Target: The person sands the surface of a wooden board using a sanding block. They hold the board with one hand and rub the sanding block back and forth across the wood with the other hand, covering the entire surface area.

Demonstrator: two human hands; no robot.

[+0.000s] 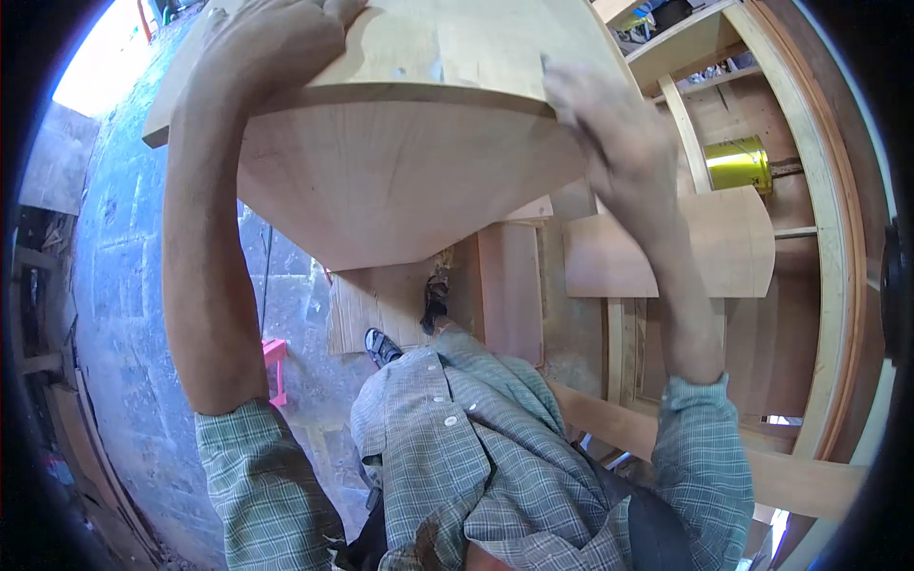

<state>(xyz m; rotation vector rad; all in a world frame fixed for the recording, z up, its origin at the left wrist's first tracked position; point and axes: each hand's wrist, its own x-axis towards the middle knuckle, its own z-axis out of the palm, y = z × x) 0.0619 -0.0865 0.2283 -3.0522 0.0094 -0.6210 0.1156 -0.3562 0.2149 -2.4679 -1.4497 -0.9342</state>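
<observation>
In front of me stands a pale wooden cabinet-like piece, with a flat top board (428, 48) and a smooth front panel (409, 171) under its overhanging edge. My left hand (276, 38) lies on the left part of the top board, fingers pointing away to the right and partly cut off by the upper picture edge. At the board's right front corner is my right hand (614, 119), smeared by motion. Its fingers are too blurred to read, and whether it holds anything does not show.
To the right stands an open wooden frame (833, 285) with a yellow tin (738, 165) in it. A loose curved-end board (676, 243) lies across its near side. Cardboard (371, 305) lies by my feet. A pink stand (275, 366) is at left on the blue-grey floor (124, 285).
</observation>
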